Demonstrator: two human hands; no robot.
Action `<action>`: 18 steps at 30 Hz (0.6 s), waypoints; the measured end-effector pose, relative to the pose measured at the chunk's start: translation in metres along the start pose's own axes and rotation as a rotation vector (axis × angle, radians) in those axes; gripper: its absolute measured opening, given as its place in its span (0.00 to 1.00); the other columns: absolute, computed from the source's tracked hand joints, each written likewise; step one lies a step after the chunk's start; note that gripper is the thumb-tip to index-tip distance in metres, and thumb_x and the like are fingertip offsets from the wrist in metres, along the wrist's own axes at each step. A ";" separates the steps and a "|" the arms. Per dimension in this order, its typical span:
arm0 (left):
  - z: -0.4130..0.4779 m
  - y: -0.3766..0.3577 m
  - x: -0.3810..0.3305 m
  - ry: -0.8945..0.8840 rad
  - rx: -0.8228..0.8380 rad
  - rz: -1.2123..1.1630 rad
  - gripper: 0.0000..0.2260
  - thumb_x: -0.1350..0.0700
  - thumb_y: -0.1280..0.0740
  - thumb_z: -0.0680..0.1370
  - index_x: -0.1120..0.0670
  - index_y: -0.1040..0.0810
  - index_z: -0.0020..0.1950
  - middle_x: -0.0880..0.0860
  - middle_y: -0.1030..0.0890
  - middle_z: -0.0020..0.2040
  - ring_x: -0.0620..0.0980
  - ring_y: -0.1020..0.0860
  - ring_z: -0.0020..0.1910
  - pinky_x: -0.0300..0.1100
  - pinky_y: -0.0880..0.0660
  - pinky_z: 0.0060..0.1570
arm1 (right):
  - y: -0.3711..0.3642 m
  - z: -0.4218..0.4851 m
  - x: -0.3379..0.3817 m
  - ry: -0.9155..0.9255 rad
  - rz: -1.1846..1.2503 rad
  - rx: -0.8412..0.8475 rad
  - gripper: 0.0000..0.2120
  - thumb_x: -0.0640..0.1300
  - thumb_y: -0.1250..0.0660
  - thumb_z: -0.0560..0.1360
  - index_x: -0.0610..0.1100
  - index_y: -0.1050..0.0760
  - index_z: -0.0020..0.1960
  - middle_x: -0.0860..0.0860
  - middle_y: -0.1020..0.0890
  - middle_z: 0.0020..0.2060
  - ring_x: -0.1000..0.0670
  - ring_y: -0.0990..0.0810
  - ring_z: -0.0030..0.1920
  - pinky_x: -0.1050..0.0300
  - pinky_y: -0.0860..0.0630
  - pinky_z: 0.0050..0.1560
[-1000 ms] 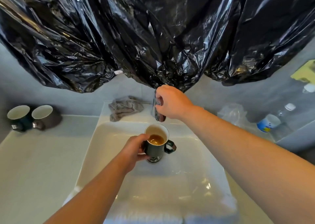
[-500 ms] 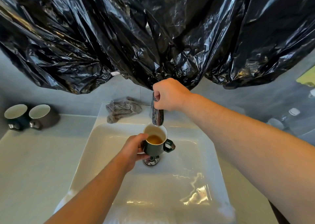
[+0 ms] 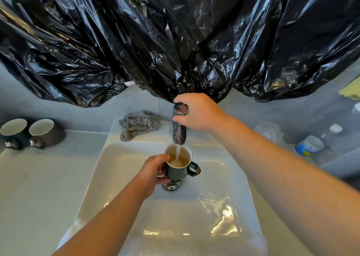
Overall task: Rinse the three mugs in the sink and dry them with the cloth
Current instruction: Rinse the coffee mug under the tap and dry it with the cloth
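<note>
White ceramic sink [image 3: 126,170] fills the lower view, under a crumpled black plastic sheet [image 3: 175,41]. From below, the left hand [image 3: 153,172] reaches forward on a stretched forearm. Its fingers and thumb curl around the dark green mug [image 3: 176,173], which is held upright under the chrome tap [image 3: 179,133], handle to the right. Water runs into the brownish liquid inside. The right hand [image 3: 196,112] grips the top of the tap with curled fingers. Left of the tap, a grey crumpled cloth [image 3: 139,124] lies on the sink rim. Far left, a second dark green mug [image 3: 13,133] and a brown mug [image 3: 46,133] stand side by side on the pale counter [image 3: 39,177].
</note>
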State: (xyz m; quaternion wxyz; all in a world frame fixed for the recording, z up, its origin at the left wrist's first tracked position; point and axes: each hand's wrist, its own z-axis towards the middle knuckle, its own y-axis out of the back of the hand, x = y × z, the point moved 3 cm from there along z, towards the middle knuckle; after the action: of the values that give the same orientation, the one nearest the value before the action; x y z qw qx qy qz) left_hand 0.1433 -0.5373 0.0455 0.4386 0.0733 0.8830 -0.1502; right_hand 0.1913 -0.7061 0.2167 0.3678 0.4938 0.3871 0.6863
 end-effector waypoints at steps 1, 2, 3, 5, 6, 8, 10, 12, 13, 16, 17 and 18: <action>0.002 0.000 0.002 0.000 -0.004 -0.017 0.10 0.54 0.37 0.82 0.58 0.23 0.58 0.68 0.23 0.63 0.62 0.22 0.57 0.58 0.20 0.56 | -0.004 -0.021 -0.002 0.010 0.042 -0.203 0.12 0.48 0.29 0.74 0.43 0.19 0.55 0.48 0.15 0.48 0.50 0.20 0.50 0.59 0.24 0.54; 0.004 0.001 0.004 0.002 -0.008 -0.036 0.11 0.55 0.38 0.82 0.59 0.24 0.60 0.68 0.24 0.64 0.60 0.23 0.56 0.57 0.21 0.56 | -0.012 -0.047 -0.006 -0.011 0.096 -0.413 0.11 0.48 0.32 0.76 0.42 0.18 0.52 0.48 0.15 0.46 0.50 0.20 0.47 0.60 0.25 0.51; 0.006 0.001 0.006 0.004 -0.009 -0.057 0.13 0.55 0.38 0.82 0.61 0.24 0.62 0.69 0.24 0.64 0.60 0.23 0.55 0.57 0.21 0.56 | -0.025 -0.075 -0.011 -0.102 0.171 -0.555 0.10 0.47 0.36 0.76 0.42 0.19 0.46 0.48 0.16 0.40 0.50 0.21 0.43 0.58 0.24 0.46; 0.010 -0.003 0.010 0.014 0.002 -0.102 0.13 0.55 0.39 0.82 0.61 0.24 0.61 0.68 0.23 0.60 0.59 0.23 0.53 0.56 0.22 0.55 | -0.057 -0.115 -0.027 -0.442 0.406 -0.557 0.10 0.48 0.37 0.75 0.46 0.21 0.41 0.52 0.19 0.36 0.53 0.22 0.39 0.56 0.26 0.39; 0.011 -0.005 0.011 0.024 0.009 -0.125 0.12 0.54 0.39 0.82 0.60 0.23 0.59 0.66 0.22 0.56 0.58 0.23 0.51 0.54 0.22 0.53 | -0.075 -0.125 -0.035 -0.617 0.557 -0.432 0.09 0.49 0.37 0.77 0.48 0.19 0.45 0.54 0.18 0.40 0.56 0.21 0.43 0.59 0.27 0.40; 0.011 -0.012 0.013 0.045 0.024 -0.159 0.11 0.54 0.40 0.82 0.58 0.22 0.54 0.61 0.21 0.50 0.57 0.23 0.48 0.51 0.23 0.49 | -0.100 -0.129 -0.042 -0.808 0.828 -0.092 0.13 0.51 0.36 0.80 0.51 0.20 0.62 0.54 0.18 0.56 0.56 0.22 0.55 0.65 0.27 0.44; 0.011 -0.019 0.017 0.066 0.051 -0.195 0.12 0.53 0.41 0.81 0.59 0.21 0.53 0.60 0.22 0.48 0.57 0.25 0.47 0.50 0.25 0.47 | -0.104 -0.123 -0.042 -0.830 0.966 0.090 0.17 0.54 0.38 0.81 0.54 0.24 0.68 0.54 0.20 0.61 0.54 0.22 0.58 0.63 0.25 0.45; 0.011 -0.024 0.020 0.080 0.073 -0.234 0.14 0.52 0.41 0.80 0.59 0.22 0.53 0.60 0.22 0.48 0.57 0.26 0.46 0.50 0.27 0.47 | -0.103 -0.118 -0.042 -0.831 0.965 0.084 0.13 0.52 0.37 0.80 0.57 0.22 0.63 0.55 0.19 0.57 0.53 0.21 0.55 0.59 0.24 0.42; 0.012 -0.026 0.021 0.084 0.080 -0.253 0.15 0.51 0.42 0.80 0.59 0.21 0.54 0.60 0.21 0.48 0.57 0.26 0.45 0.50 0.27 0.47 | -0.102 -0.116 -0.042 -0.838 0.952 0.069 0.11 0.51 0.36 0.79 0.58 0.21 0.59 0.55 0.18 0.55 0.53 0.20 0.54 0.60 0.24 0.40; 0.016 -0.031 0.023 0.096 0.100 -0.312 0.19 0.47 0.45 0.81 0.56 0.19 0.56 0.59 0.16 0.47 0.56 0.22 0.47 0.48 0.26 0.46 | -0.100 -0.114 -0.041 -0.825 0.905 0.041 0.13 0.54 0.34 0.76 0.57 0.19 0.59 0.56 0.17 0.52 0.54 0.19 0.52 0.64 0.23 0.37; 0.017 -0.032 0.024 0.104 0.107 -0.336 0.20 0.46 0.45 0.81 0.56 0.19 0.56 0.58 0.15 0.47 0.57 0.22 0.47 0.48 0.26 0.45 | -0.101 -0.114 -0.041 -0.812 0.881 0.030 0.14 0.56 0.33 0.74 0.57 0.19 0.59 0.58 0.17 0.51 0.54 0.19 0.51 0.63 0.22 0.38; 0.019 -0.033 0.025 0.116 0.113 -0.361 0.21 0.45 0.46 0.81 0.56 0.19 0.57 0.59 0.15 0.47 0.57 0.21 0.48 0.48 0.26 0.45 | -0.100 -0.113 -0.041 -0.790 0.842 0.020 0.15 0.59 0.34 0.72 0.58 0.19 0.57 0.59 0.17 0.49 0.55 0.19 0.50 0.62 0.21 0.40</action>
State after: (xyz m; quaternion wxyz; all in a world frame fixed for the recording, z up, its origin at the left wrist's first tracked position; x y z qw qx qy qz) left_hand 0.1338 -0.5752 0.0213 0.3482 -0.0534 0.8958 -0.2711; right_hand 0.1044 -0.7183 0.0868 0.1749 0.8276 -0.0028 0.5334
